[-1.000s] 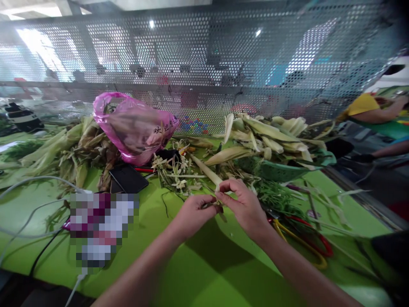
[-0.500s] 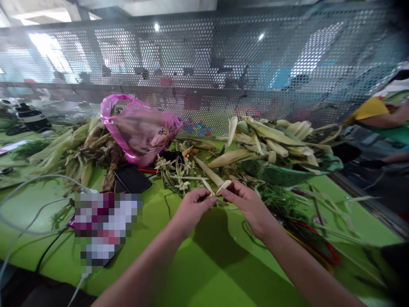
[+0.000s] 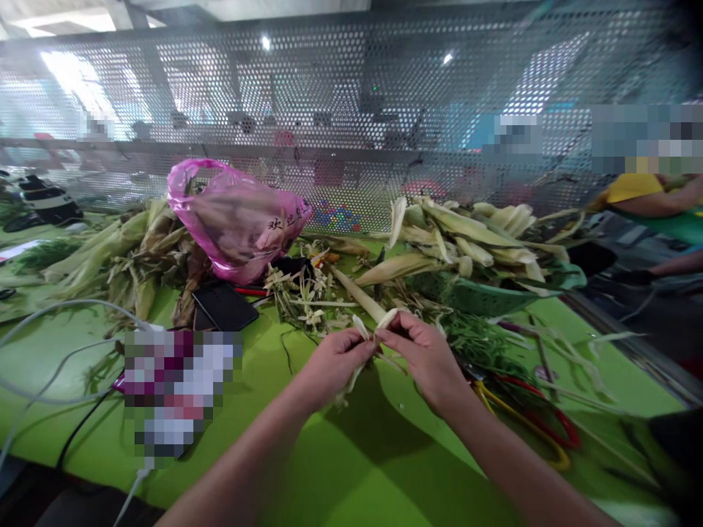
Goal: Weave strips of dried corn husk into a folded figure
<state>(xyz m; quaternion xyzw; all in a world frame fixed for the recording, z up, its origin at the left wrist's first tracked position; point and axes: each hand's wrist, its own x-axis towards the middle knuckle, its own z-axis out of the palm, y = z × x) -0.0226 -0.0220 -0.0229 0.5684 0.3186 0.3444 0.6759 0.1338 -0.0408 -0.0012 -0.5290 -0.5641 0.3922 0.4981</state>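
Observation:
Both my hands meet over the green table (image 3: 351, 468), just in front of a heap of pale plant scraps (image 3: 307, 293). My left hand (image 3: 332, 362) is closed in a pinch on a small pale corn husk piece (image 3: 351, 377) that hangs down below its fingers. My right hand (image 3: 422, 355) pinches the other end of the same husk piece, whose pale tip sticks up above the fingers. The two hands touch at the fingertips.
A pink plastic bag (image 3: 236, 219) and a pile of corn husks (image 3: 110, 256) lie at the back left. A green basket (image 3: 483, 293) heaped with husks stands at the right. A black phone (image 3: 222, 306), white cables (image 3: 49, 344) and red-and-yellow scissors (image 3: 527, 417) lie nearby. Another person (image 3: 653, 212) is at the far right.
The hands stayed together at the table's middle. The husk piece has been pulled apart further: a pale strip now hangs below my left hand.

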